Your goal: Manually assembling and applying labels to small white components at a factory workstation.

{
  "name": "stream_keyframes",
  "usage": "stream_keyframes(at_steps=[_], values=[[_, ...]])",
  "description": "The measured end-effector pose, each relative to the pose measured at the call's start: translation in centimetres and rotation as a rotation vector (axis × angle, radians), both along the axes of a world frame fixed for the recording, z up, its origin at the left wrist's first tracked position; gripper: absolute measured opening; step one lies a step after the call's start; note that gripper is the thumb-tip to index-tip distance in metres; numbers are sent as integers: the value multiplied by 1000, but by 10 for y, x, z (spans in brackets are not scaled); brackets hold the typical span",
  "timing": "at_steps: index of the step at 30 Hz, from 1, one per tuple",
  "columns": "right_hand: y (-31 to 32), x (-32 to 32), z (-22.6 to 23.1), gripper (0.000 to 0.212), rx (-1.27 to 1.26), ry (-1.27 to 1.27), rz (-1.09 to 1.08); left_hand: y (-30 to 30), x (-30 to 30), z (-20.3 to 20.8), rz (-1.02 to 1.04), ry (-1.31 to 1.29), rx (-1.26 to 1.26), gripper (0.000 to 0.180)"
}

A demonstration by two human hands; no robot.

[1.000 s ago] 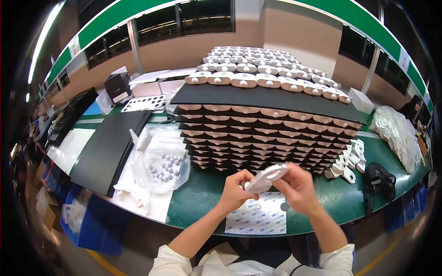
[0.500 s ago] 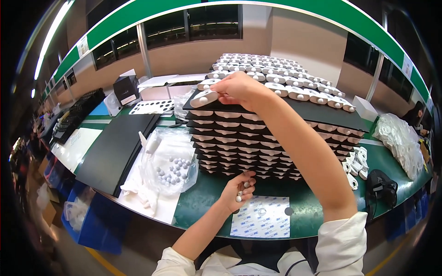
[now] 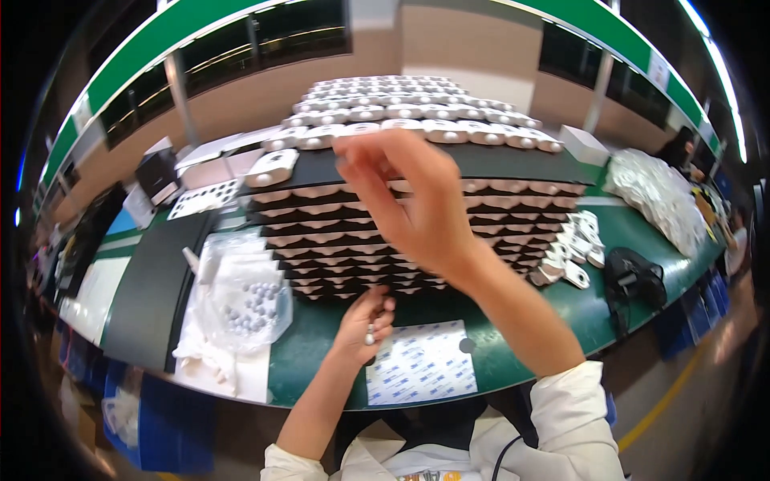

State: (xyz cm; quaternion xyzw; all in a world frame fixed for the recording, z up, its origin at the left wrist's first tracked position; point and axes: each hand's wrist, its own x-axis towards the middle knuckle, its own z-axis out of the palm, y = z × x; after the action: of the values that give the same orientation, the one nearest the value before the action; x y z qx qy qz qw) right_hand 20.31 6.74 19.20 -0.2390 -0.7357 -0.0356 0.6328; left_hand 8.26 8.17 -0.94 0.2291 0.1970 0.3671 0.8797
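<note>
Right hand point(image 3: 417, 208) now back from the tray stack point(image 3: 401, 232), grip loose, empty; left hand point(image 3: 365, 325) pinching small beads point(image 3: 370, 335).

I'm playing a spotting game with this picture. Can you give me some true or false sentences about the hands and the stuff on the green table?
1. The right hand is lifted above the stack of dark trays. True.
2. The left hand holds a big hammer. False: it pinches only something small and pale.
3. A sheet of stickers lies on the green table, beside the left hand. True.
4. The clear bag of little round beads is on the person's right. False: it lies on the left side.
5. The right hand grips a white part. False: its fingers are open and empty.
</note>
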Motion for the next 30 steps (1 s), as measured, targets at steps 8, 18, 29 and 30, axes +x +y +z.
stream_keyframes(at_steps=[8, 18, 29, 30], values=[[-102, 157, -138, 15, 356, -96, -800, -10, 8, 2, -33, 87, 20, 31], [-147, 365, -237, 44, -976, -142, -1157, -17, 11, 13, -64, 65, 70, 18], [-179, 256, -217, 15, -659, 840, -693, -16, 11, 9, -92, 176, 156, 18], [-179, 239, -210, 15, -697, 847, -609, -16, 12, 10, -107, 171, 140, 16]])
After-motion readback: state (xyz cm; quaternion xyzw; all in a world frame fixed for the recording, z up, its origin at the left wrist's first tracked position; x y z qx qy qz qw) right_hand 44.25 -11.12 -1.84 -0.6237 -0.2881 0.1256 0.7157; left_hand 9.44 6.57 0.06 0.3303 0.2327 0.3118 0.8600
